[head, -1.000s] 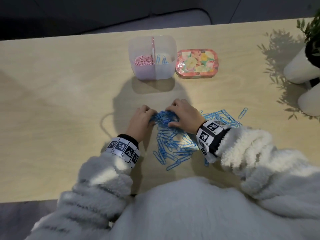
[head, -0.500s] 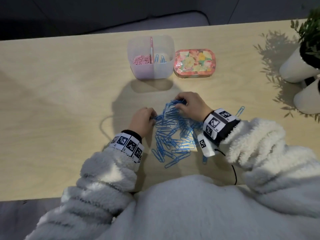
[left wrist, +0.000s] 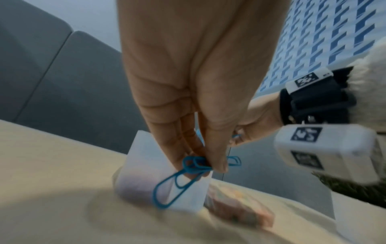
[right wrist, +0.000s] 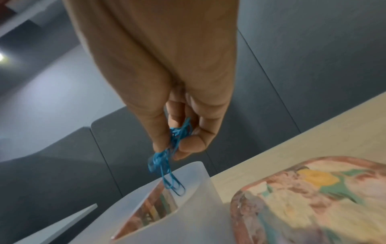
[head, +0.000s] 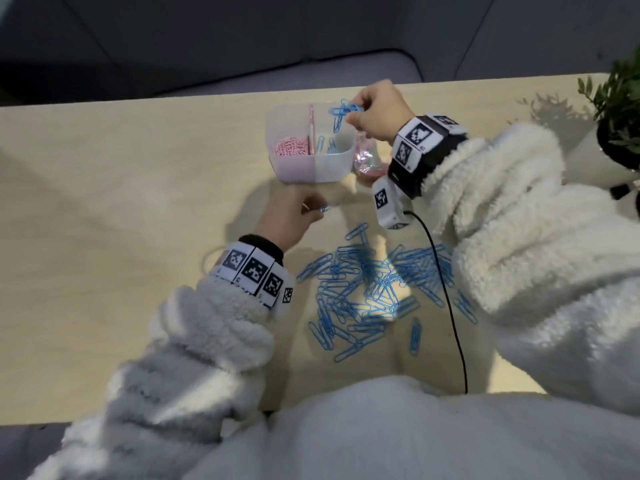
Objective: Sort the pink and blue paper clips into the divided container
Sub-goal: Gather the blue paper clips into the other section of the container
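Observation:
The translucent divided container (head: pixel 332 168) stands at the table's far side, pink clips (head: pixel 292 147) in its left half and a few blue ones (head: pixel 327 143) in its right half. My right hand (head: pixel 375 110) pinches a bunch of blue clips (head: pixel 344 110) just above the right half; the right wrist view shows the bunch of blue clips (right wrist: pixel 167 163) dangling over the container's rim (right wrist: pixel 200 180). My left hand (head: pixel 287 216) hovers in front of the container and pinches a few blue clips (left wrist: pixel 188 175). A pile of blue clips (head: pixel 367 292) lies on the table near me.
A floral tin lid (head: pixel 367 161) lies right of the container, partly under my right wrist. White pots with a plant (head: pixel 620 109) stand at the far right edge. A black cable (head: pixel 446 299) runs from my right wrist across the pile. Beyond the table is a grey sofa.
My right hand lifted a bunch of blue clips off the pile and carried it up over the container's right half. My left hand rose from the pile toward the container with a few clips.

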Available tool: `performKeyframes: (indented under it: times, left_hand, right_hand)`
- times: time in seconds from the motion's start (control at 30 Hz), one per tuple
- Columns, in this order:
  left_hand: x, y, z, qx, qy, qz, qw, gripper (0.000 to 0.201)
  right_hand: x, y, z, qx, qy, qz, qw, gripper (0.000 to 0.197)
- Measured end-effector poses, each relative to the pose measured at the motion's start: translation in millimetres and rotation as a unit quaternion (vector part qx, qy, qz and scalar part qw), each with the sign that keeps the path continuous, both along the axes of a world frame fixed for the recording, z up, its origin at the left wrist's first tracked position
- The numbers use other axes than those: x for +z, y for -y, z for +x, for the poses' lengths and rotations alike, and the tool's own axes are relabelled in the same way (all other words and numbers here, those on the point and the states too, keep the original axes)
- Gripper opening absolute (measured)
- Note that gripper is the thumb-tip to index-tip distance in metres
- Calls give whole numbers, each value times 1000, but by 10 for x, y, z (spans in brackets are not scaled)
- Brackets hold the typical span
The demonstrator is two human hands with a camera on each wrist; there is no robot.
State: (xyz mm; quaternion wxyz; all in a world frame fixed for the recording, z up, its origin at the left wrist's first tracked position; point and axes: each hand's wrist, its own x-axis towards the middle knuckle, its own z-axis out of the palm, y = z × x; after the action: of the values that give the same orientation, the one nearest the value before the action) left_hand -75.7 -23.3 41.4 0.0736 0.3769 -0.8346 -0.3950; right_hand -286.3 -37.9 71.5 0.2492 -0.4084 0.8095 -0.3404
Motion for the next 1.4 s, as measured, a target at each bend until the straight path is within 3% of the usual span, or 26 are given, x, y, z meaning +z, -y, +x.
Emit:
performKeyframes:
  times: [0.1, 0.27, 0.5, 0.63, 0.7, 0.77, 0.83, 0.93, 1.0, 1.1, 1.17, 1.27, 1.33, 1.4]
  left_hand:
    - [172, 258, -231, 25, -44, -45, 998, 17]
    - [209, 585, -696, 126, -132, -31, 983, 21]
    - [51, 789, -1068, 201, -127, 0, 971, 22]
    - [-42, 784, -1112, 164, -81, -21, 983, 27]
    - [-40, 763, -1111, 134, -46, -44, 989, 26]
    - [-43, 739, -1089, 118, -35, -49, 991, 29]
    - [-27, 679, -1039, 113, -41, -45, 992, 33]
    - [39, 457, -886, 83, -79, -107, 988, 26]
    - [-5, 250, -714, 19, -83, -141, 986, 21]
    - [-246, -74, -369, -84, 19, -95, 992, 18]
    - [-419, -251, -174, -111, 79, -67, 988, 24]
    - [-564, -436, 4, -125, 107, -80, 983, 30]
    - [-578, -515, 107, -126, 115, -97, 981, 39]
    - [-576, -560, 228, -117, 135, -102, 979, 55]
  right_hand:
    - [-4, 64, 102, 4, 23, 36, 999, 21]
    - [19, -177, 90, -19, 61, -15, 998, 20]
    - [-82, -1271, -5, -91, 160, -75, 980, 19]
    - [-366, -2034, -111, -117, 112, 18, 987, 17]
    - [-483, -2378, -143, -122, 48, 70, 989, 20]
    - [-566, -2687, -179, -172, -11, 126, 977, 11]
    - [-678, -2943, -211, -226, -39, 185, 956, 24]
    - [-830, -3103, -105, -217, -21, 240, 946, 41]
    - [-903, -3046, 20, -200, -18, 233, 952, 42]
    - [-942, -2790, 209, -164, -32, 174, 970, 44]
    - [-959, -2610, 319, -124, -34, 154, 980, 43]
    - [-943, -2457, 383, -47, -4, 129, 991, 37]
    - [-910, -2495, 254, -82, -6, 97, 992, 32]
    - [-874, -2627, 31, -169, -62, 118, 977, 32]
